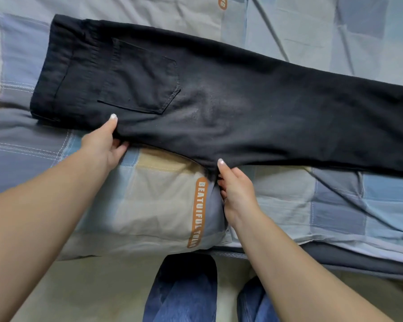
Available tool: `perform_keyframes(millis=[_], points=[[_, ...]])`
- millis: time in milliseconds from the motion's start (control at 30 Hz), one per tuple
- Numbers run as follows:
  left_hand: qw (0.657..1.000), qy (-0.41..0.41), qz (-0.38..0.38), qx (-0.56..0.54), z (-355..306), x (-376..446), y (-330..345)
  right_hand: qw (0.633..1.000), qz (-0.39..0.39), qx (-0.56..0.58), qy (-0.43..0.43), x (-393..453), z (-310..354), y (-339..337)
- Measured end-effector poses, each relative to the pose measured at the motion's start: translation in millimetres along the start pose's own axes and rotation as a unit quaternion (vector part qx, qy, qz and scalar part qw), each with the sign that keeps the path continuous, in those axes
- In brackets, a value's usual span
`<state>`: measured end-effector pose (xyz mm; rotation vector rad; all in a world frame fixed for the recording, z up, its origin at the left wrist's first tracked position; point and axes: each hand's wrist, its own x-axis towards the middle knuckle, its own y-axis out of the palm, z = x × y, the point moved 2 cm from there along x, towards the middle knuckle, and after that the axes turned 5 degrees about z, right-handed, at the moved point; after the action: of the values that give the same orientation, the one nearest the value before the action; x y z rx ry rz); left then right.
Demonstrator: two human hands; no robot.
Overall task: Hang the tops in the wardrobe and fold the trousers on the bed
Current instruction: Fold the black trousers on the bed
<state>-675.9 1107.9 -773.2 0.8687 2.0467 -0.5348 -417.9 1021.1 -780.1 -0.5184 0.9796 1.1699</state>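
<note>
From the head view, the black trousers (219,96) lie flat across the bed (149,205), folded lengthwise, waistband to the left and legs running off to the right. The left hand (105,145) pinches the near edge below the back pocket (140,77), thumb on top. The right hand (235,184) pinches the same edge near the crotch. The patchwork cover (335,205) carries an orange label (199,211).
</note>
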Motion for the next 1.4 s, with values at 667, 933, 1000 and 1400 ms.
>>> perform_keyframes(millis=[667, 933, 1000, 1400], points=[[0.993, 0.002, 0.033, -0.112, -22.5, 32.1, -31.5, 0.852, 0.07, -0.421, -0.301, 3.8, 56.4, 62.1], [0.973, 0.05, 0.078, -0.213, -50.7, 35.3, -39.6, 0.93, 0.11, -0.327, -0.126, 89.0, 91.9, 128.7], [0.967, 0.064, 0.128, -0.209, -58.5, 25.5, -35.0, 0.927, 0.116, -0.342, -0.105, 99.8, 88.1, 129.6], [0.909, 0.287, 0.303, 0.012, -85.5, -143.7, 59.6, 0.981, 0.179, -0.073, -0.021, 47.6, 136.7, 88.9]])
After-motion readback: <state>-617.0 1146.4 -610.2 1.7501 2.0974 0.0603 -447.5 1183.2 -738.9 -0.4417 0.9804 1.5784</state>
